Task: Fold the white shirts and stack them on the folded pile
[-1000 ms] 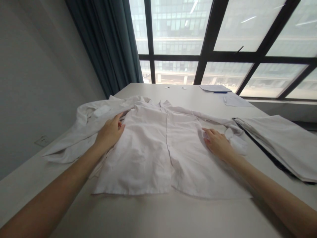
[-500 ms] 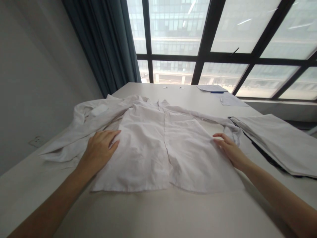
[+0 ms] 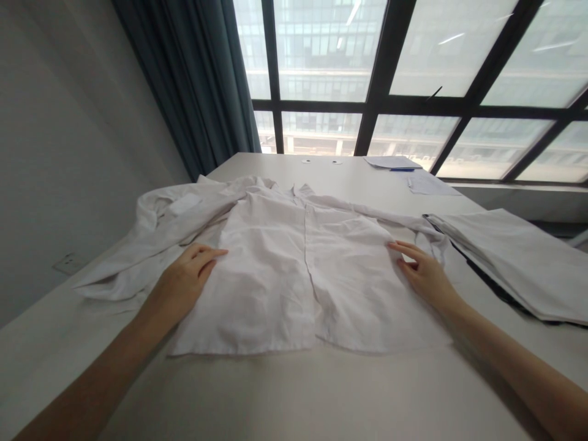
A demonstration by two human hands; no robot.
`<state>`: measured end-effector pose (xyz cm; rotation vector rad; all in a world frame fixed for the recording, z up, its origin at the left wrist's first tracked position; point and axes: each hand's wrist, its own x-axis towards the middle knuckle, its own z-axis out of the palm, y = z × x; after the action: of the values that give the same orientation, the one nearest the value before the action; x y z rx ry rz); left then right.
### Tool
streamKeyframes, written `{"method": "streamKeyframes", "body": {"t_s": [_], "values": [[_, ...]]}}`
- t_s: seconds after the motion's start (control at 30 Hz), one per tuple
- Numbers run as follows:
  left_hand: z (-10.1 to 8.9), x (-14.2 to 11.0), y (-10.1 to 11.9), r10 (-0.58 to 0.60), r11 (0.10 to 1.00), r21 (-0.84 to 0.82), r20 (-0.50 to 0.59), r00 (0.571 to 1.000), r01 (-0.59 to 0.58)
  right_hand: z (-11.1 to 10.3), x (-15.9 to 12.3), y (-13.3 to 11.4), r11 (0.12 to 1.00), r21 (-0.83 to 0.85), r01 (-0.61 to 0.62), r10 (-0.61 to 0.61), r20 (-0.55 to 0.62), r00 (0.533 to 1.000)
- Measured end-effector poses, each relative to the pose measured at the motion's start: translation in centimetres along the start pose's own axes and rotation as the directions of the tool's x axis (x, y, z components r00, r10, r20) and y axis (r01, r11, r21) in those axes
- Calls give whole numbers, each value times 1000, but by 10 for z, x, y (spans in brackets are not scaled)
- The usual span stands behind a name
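Tally: one left hand (image 3: 181, 282), one right hand (image 3: 427, 278), one white shirt (image 3: 266, 275) between the two. Left: forefinger stretched onto the side edge of the cloth, remaining fingers bent in, thumb close below. Right: forefinger tip at the opposite edge, thumb lower, slight gap between. Cannot tell, for either, a pinch from a light touch.

Shirt flat on one white table (image 3: 285, 398), smooth-topped, front upward; one collar (image 3: 303, 191) at the far end, one placket (image 3: 309, 226) down the centre, parting into a narrow slit toward the near hem. Cloth thin, matt, softly creased. One sleeve (image 3: 381, 215) running out to the right, crumpled at its end.

To the left, one rumpled heap of white cloth (image 3: 179, 214), long tapering folds; cannot tell sleeve from second garment. To the right, one folded white cloth (image 3: 519, 257) in layers, over one thin black item (image 3: 496, 291), material unclear.

Far end of table: two small round discs (image 3: 306, 162), flat; two lots of white paper (image 3: 390, 162); one slim blue pen (image 3: 402, 169) beside these. Beyond: one dark blue curtain (image 3: 193, 79), deep pleats; one black window frame (image 3: 379, 79), gridded. Low at left, one wall socket (image 3: 70, 263), squarish.
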<state>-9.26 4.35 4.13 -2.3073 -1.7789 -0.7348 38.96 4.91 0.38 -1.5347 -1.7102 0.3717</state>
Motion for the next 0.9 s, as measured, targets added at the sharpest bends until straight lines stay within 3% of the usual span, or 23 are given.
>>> {"method": "streamKeyframes", "body": {"t_s": [0.17, 0.27, 0.37, 0.47, 0.53, 0.6, 0.73, 0.9], "values": [[-19, 0, -9, 20, 992, 121, 33, 999, -24, -8, 1, 7, 953, -287, 100, -82, 75, 994], [-19, -1, 4, 164, 946, 284, 3, 986, -158, -9, -5, -10, 853, -459, 248, -240, 77, 968], [-12, -8, 35, 397, 900, 203, -18, 918, -385, -6, -20, -44, 823, -309, 477, -421, 233, 877], [-2, -23, 71, 642, 766, -150, 122, 757, -625, 2, -42, -80, 840, -6, 542, -456, 534, 712], [4, -33, 90, 699, 713, -276, 214, 682, -644, 9, -55, -97, 824, 81, 561, -470, 652, 596], [9, -40, 99, 702, 712, -318, 285, 653, -627, 18, -65, -105, 804, 100, 586, -475, 702, 531], [11, -41, 97, 671, 740, -373, 350, 653, -560, 29, -70, -100, 806, 105, 582, -472, 708, 526], [13, -39, 91, 730, 680, -393, 289, 619, -619, 32, -71, -95, 785, 135, 604, -503, 709, 495]]}}
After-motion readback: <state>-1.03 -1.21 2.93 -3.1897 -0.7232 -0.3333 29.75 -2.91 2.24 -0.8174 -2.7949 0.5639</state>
